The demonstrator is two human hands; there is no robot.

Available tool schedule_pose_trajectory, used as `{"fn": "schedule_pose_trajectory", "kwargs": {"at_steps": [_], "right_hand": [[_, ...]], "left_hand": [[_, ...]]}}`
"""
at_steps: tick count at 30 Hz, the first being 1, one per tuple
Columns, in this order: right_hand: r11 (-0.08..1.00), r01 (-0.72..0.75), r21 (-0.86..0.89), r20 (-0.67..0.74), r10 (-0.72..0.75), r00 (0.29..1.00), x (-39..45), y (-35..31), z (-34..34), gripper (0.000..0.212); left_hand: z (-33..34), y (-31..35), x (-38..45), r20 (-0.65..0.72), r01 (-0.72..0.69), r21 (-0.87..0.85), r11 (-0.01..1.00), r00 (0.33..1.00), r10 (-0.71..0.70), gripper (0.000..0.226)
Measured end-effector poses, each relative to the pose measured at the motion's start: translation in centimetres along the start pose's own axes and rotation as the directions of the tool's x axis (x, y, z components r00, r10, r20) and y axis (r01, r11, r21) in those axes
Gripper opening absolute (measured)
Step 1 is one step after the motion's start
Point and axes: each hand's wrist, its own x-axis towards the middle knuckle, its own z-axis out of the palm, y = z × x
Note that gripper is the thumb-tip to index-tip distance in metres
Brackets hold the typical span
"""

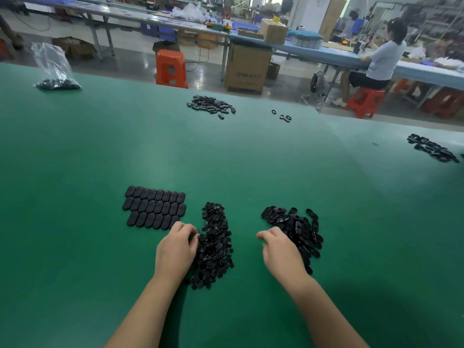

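Observation:
On the green table [75, 172] lies a long heap of small round black parts [216, 244]. My left hand [177, 247] sits at the heap's left edge, fingers curled into the parts; what they hold is hidden. Right of it lies a heap of black oval shells with holes [298, 229]. My right hand [281, 249] rests at that heap's left side with its fingers curled; whether it holds a shell cannot be seen. Three neat rows of finished black oval pieces [154, 209] lie just beyond my left hand.
A further pile of black ovals [211, 104] and a few loose rings [283, 116] lie near the far edge. Another pile [433, 148] sits at the right edge. A plastic bag of parts [56, 71] stands far left. A person [379, 61] sits at another bench.

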Motion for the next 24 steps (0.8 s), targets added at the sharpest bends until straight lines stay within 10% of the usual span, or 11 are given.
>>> {"fn": "schedule_pose_trajectory", "kwargs": {"at_steps": [24], "right_hand": [[0.979, 0.023, -0.203, 0.069, -0.009, 0.998, 0.3, 2.6, -0.7, 0.044]], "left_hand": [[-0.2, 0.4, -0.3, -0.064, -0.134, -0.005, 0.991, 0.989, 0.133, 0.005]]}}
